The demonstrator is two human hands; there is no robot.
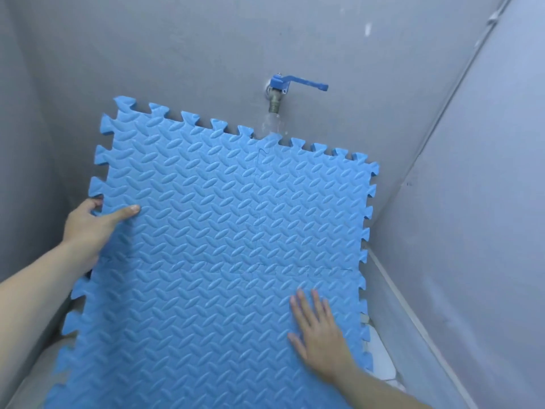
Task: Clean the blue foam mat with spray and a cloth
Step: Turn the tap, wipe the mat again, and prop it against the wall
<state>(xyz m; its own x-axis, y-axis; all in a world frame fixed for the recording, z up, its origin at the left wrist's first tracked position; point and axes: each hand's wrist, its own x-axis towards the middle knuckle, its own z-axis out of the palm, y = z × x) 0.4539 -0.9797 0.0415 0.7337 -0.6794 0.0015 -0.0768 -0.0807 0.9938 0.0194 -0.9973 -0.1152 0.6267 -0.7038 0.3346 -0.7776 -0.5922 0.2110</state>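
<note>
The blue foam mat (pixel 224 231), made of interlocking puzzle-edged tiles with a raised leaf pattern, leans tilted against the grey wall and fills the middle of the head view. My left hand (pixel 91 225) grips its left edge, thumb on the front and fingers wrapped behind. My right hand (pixel 318 335) lies flat on the mat's lower right face, fingers spread. Water runs from the tap (pixel 275 97) onto the mat's top edge. No spray bottle or cloth is in view.
The tap has a metal body and a blue lever (pixel 306 82) pointing right, mounted on the grey back wall. A grey side wall (pixel 472 202) closes in on the right. A strip of pale floor (pixel 383 364) shows beside the mat's lower right edge.
</note>
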